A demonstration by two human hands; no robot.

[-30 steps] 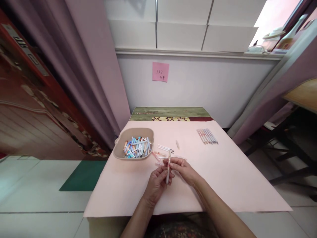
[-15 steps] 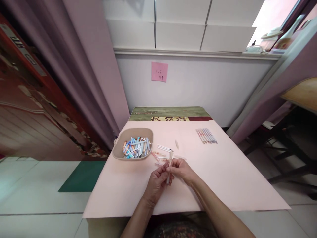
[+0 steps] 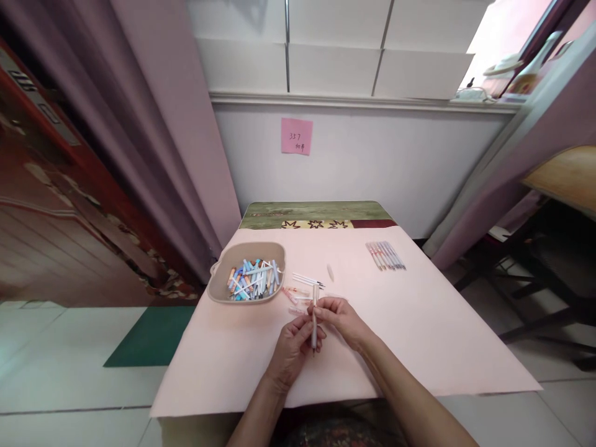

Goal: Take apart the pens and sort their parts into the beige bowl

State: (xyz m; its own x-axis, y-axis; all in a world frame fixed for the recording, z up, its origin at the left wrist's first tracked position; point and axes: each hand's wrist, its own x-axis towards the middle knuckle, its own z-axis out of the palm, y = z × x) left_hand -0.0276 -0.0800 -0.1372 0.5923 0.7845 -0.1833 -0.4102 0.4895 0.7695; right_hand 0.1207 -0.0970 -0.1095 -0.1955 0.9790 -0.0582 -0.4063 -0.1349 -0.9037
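Note:
Both my hands meet over the middle of a pink-covered table (image 3: 419, 347) and hold one pen (image 3: 315, 297) upright between them. My left hand (image 3: 291, 349) grips the lower part of the pen with closed fingers. My right hand (image 3: 342, 320) pinches the upper part from the right. Just beyond my hands lie loose pen parts (image 3: 302, 287), thin white refills and pinkish tubes. A beige bowl (image 3: 218, 290) with several blue, white and orange pen pieces stands at the left.
A row of several finished pens (image 3: 385, 255) lies at the far right of the table. One small white piece (image 3: 330, 271) lies alone behind the parts. A pink sticky note (image 3: 297, 136) hangs on the wall. Dark chair legs (image 3: 535, 292) stand at the right.
The pen has stayed upright in both hands with small finger shifts. The camera has drifted slightly, so everything sits a little further left.

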